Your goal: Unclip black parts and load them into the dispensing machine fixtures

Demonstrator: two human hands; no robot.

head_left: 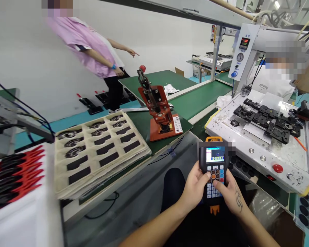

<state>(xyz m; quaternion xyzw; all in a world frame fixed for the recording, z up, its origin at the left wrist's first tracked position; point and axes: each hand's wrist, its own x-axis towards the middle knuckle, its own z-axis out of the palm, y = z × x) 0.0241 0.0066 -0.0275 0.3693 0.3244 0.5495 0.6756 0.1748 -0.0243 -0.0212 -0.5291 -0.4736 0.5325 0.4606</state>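
Note:
A black handheld keypad controller with a lit colour screen and orange end pieces is held upright in front of my lap. My left hand grips its left side, the thumb lying on the keys. Around its right side wraps my right hand, that thumb also resting on the keypad. Both hands are closed on the controller; most of the fingers are hidden behind it. To the right, close to the controller, stands a white heat press machine with black fixture blocks on its bed.
A red toggle-clamp press stands on the green table. Stacked cream trays hold black parts and rings. Red and black pieces lie at far left. A person in a pink top points rightward; another person sits behind the machine.

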